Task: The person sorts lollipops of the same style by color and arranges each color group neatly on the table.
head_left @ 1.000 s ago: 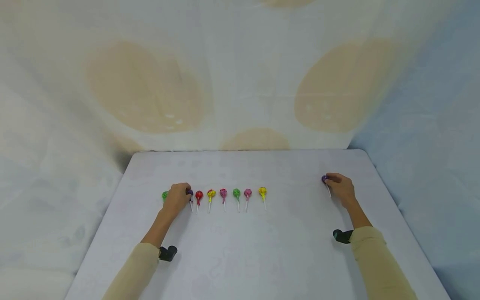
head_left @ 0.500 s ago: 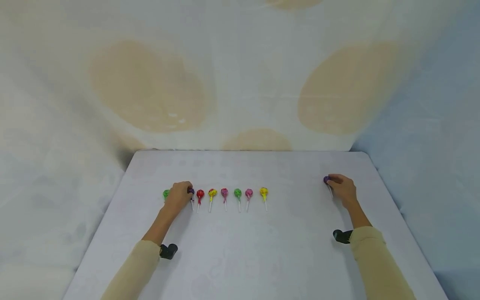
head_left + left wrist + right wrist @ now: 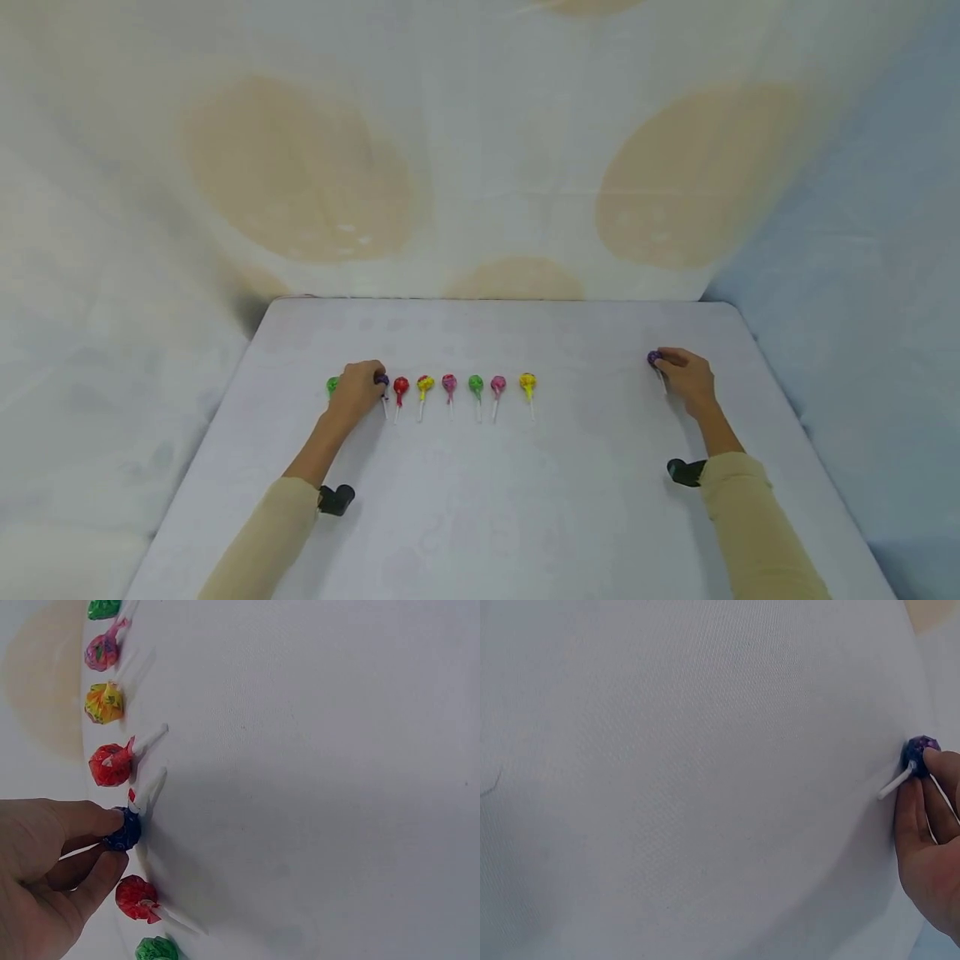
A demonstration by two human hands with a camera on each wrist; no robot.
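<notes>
L hand pinches a blue pop in the row w/ the red pop beside, R hand pinches a purple pop far right on the table; grasp step, next probably needs lifting both.

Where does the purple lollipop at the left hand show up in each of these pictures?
Head view: the purple lollipop sits left of centre in the row, at the left hand.
Left wrist view: the same lollipop lies at lower left, pinched by the fingers.
Right wrist view: not in it; the purple one there is a different lollipop.
Shared landmark: the red lollipop just beside it.
</notes>
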